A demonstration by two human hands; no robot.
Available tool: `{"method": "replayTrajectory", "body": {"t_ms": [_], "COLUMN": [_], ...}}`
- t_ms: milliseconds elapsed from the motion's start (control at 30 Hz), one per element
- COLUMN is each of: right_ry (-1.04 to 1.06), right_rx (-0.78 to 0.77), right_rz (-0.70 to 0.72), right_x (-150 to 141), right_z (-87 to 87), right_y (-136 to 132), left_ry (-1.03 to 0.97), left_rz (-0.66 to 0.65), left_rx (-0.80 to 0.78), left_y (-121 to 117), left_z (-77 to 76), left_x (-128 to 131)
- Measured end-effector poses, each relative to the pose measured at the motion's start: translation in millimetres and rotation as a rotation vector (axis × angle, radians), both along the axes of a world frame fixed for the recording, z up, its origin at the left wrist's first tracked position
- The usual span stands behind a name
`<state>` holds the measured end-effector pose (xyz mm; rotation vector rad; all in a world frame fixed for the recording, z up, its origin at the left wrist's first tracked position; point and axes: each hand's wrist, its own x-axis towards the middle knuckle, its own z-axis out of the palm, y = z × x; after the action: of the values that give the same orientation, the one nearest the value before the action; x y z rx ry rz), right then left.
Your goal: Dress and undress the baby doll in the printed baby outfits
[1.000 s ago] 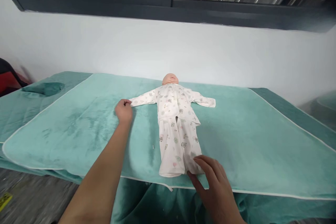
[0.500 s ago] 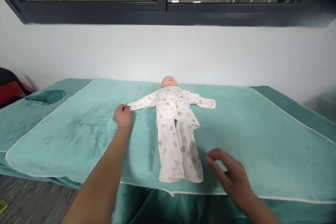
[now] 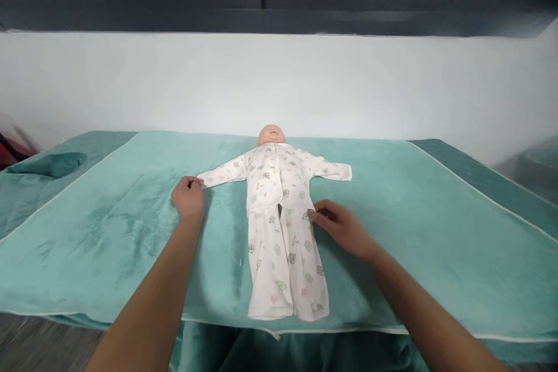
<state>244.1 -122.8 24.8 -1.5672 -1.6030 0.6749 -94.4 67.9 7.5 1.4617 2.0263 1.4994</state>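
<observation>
A baby doll (image 3: pixel 271 134) lies on its back in a white printed baby shirt (image 3: pixel 264 177) and matching trousers (image 3: pixel 288 261). Both sleeves stretch out sideways, and the trouser legs point towards me. My left hand (image 3: pixel 189 196) is closed, its thumb and fingertips pinching the cuff of the left-hand sleeve. At the shirt's lower right corner, by the top of the trousers, my right hand (image 3: pixel 342 226) has its thumb and forefinger closed on the hem. The doll's hands and feet are hidden by the clothes.
A teal plush blanket (image 3: pixel 392 244) with white piping covers the bed under the doll. Behind it rises a white wall (image 3: pixel 196 81) with a dark window frame (image 3: pixel 174 11) above. A red and black object (image 3: pixel 11 154) is at the far left.
My right hand has moved up and left from beside the trouser leg to the shirt hem, whose right corner now lies closer in. My left hand keeps hold of the cuff. The view has shifted slightly.
</observation>
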Motion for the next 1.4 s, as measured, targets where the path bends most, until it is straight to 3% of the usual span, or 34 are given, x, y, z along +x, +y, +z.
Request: {"method": "replayTrajectory", "body": {"t_ms": [33,67,133,200,333,467,700,833,900,1000,1167,1233,1300,1400], "right_ry": [0.006,-0.016,-0.141,-0.259,-0.306,-0.264,-0.168,-0.193,-0.269,-0.362,-0.482,-0.508,-0.456,-0.321], "right_rx": [-0.001,0.03,0.088,0.025,-0.05,0.063,0.215,0.288,0.394,0.468,0.184,0.147,0.218,0.341], "right_rz": [-0.014,-0.117,-0.459,-0.668,-0.688,-0.677,-0.835,-0.876,-0.818,-0.588,-0.18,-0.183,-0.276,-0.362], "right_x": [15,32,68,101,135,149,172,165,152,125,91,86,79,54], "right_z": [0.2,-0.8,-6.8,-16.6,-34.7,-41.8,-49.9,-46.1,-39.4,-30.4,-31.1,-29.9,-22.2,3.7], "right_y": [7,17,42,68,104,126,148,143,138,130,126,125,124,130], "left_ry": [0.005,0.008,0.011,0.012,0.024,0.038,0.031,0.045,0.049,0.046,0.04,0.035,0.062,0.141], "left_rz": [0.006,0.011,0.014,0.01,0.006,0.008,0.009,0.015,0.014,0.007,0.004,0.014,0.027,-0.011], "left_rx": [-0.01,-0.018,-0.028,-0.027,-0.033,-0.019,-0.029,-0.028,-0.024,-0.022,0.001,0.017,0.056,0.152], "left_y": [0,1,0,-1,-2,0,-1,-1,-1,-2,-4,-7,-9,-13], "left_z": [-0.2,-0.1,0.7,1.9,2.5,0.4,1.6,1.5,1.0,0.8,1.7,2.2,3.5,10.1], "left_x": [0,1,2,2,2,1,3,3,3,4,4,2,2,14]}}
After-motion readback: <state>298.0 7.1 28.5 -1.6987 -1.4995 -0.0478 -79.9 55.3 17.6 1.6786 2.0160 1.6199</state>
